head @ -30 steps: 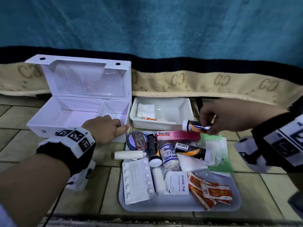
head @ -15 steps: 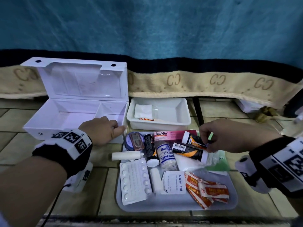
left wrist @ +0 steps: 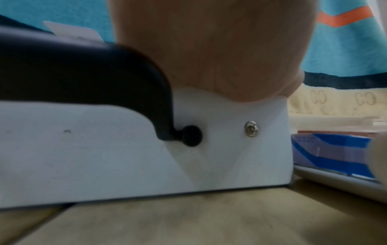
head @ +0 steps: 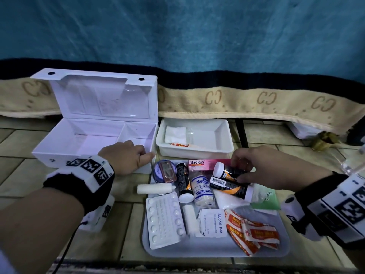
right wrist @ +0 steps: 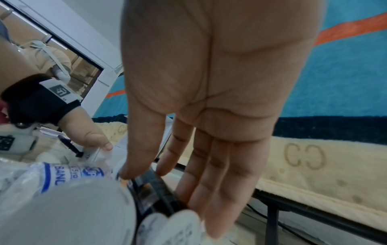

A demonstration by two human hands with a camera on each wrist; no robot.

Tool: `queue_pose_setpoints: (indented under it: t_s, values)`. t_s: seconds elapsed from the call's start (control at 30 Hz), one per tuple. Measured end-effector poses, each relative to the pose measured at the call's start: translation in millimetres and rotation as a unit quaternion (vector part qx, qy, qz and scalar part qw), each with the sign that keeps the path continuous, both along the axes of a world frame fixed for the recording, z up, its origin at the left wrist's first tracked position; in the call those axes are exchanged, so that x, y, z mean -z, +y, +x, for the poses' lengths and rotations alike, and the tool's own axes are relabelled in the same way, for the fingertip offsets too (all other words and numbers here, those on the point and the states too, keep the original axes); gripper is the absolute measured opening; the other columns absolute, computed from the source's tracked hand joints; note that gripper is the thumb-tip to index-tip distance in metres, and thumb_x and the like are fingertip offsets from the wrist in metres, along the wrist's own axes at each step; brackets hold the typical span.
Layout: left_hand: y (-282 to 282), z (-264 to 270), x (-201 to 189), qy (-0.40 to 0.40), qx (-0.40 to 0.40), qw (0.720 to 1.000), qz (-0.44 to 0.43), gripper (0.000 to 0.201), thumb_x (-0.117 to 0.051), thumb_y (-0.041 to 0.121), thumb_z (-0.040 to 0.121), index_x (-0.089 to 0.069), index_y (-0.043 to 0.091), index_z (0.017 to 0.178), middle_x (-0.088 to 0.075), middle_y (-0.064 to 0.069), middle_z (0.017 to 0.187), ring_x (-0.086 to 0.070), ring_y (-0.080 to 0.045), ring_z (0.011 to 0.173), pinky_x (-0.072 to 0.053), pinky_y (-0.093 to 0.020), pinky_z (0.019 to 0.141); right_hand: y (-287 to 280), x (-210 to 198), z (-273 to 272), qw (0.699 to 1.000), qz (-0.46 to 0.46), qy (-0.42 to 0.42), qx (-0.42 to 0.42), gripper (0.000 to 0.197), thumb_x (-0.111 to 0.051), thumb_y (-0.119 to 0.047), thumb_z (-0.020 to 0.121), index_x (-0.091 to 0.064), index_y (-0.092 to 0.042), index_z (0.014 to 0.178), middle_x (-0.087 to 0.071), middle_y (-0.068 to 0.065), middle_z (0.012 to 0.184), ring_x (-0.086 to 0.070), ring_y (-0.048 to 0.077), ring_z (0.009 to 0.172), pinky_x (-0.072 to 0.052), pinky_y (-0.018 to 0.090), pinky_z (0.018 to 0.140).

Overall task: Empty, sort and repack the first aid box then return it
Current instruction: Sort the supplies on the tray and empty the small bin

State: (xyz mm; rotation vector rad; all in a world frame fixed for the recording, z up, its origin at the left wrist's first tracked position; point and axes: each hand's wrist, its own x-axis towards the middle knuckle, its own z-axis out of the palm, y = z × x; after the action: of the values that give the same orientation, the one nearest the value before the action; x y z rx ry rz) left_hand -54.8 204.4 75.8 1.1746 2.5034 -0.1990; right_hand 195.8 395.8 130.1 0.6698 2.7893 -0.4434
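The white first aid box (head: 79, 139) stands open and empty at the left, its lid upright. My left hand (head: 138, 153) grips its front right rim, fingers curled over the wall (left wrist: 209, 140) above the black handle (left wrist: 83, 74). My right hand (head: 241, 173) pinches a black and orange tube (head: 227, 171) with a white cap between thumb and fingers (right wrist: 155, 187). The tube lies low on the grey tray (head: 197, 252), against a second similar tube (head: 231, 186) and the pink Bacidin carton (head: 205, 163).
The tray also holds a crepe bandage (head: 202, 188), a blister pack (head: 166, 220), an alcohol pad (head: 213, 224), plasters (head: 252, 234) and other small items. A white tub (head: 217, 135) with gauze sits behind it. A towel-draped frame closes off the back.
My right hand has brought the tube down and toward me, from over the white tub's front edge onto the tray beside the other tube. My left hand has stayed on the box.
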Motion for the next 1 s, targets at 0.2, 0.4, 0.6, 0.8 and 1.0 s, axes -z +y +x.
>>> queue_pose_setpoints:
  t_s: [0.2, 0.4, 0.6, 0.8, 1.0]
  values:
    - [1, 1, -1, -0.006, -0.011, 1.000, 0.008, 0.052, -0.023, 0.063, 0.091, -0.054, 0.029, 0.114, -0.050, -0.006, 0.115, -0.052, -0.026, 0.107, -0.042, -0.038, 0.090, 0, -13, -14, 0.999, 0.038, -0.032, -0.004, 0.018, -0.071, -0.039, 0.078, -0.061, -0.030, 0.090, -0.063, -0.011, 0.084, -0.058, 0.009, 0.079, -0.049, 0.028, 0.074]
    - [0, 2, -2, -0.005, -0.011, 1.000, 0.005, 0.053, -0.023, 0.063, 0.091, -0.054, 0.027, 0.115, -0.051, -0.006, 0.115, -0.053, -0.026, 0.105, -0.043, -0.039, 0.092, 0, -23, -73, 0.998, 0.058, 0.017, -0.031, 0.014, -0.054, -0.036, 0.091, -0.063, -0.028, 0.099, -0.055, -0.009, 0.083, -0.052, 0.012, 0.078, -0.042, 0.026, 0.075]
    - [0, 1, 0, -0.004, -0.012, 1.000, 0.005, 0.054, -0.022, 0.065, 0.091, -0.053, 0.030, 0.117, -0.050, -0.006, 0.117, -0.051, -0.025, 0.108, -0.042, -0.040, 0.095, -5, 5, -128, 0.981, 0.094, -0.154, -0.075, 0.038, -0.037, -0.003, 0.096, -0.057, -0.009, 0.127, -0.051, 0.008, 0.136, -0.049, 0.026, 0.122, -0.042, 0.027, 0.091]
    - [-1, 0, 1, -0.002, -0.016, 1.000, 0.006, 0.056, -0.020, 0.067, 0.089, -0.054, 0.030, 0.114, -0.050, -0.005, 0.114, -0.053, -0.025, 0.106, -0.043, -0.043, 0.094, 3, 14, -133, 0.975, 0.156, -0.141, -0.075, 0.026, -0.056, -0.017, 0.089, -0.065, -0.003, 0.109, -0.066, 0.013, 0.114, -0.062, 0.025, 0.094, -0.050, 0.030, 0.072]
    - [0, -2, 3, 0.002, -0.011, 1.000, 0.002, 0.056, -0.019, 0.067, 0.089, -0.053, 0.030, 0.115, -0.050, -0.006, 0.114, -0.053, -0.026, 0.106, -0.044, -0.043, 0.093, 0, 3, -138, 0.980, 0.119, -0.135, -0.079, 0.022, -0.056, -0.008, 0.089, -0.071, -0.009, 0.106, -0.067, 0.008, 0.116, -0.062, 0.022, 0.096, -0.047, 0.023, 0.070]
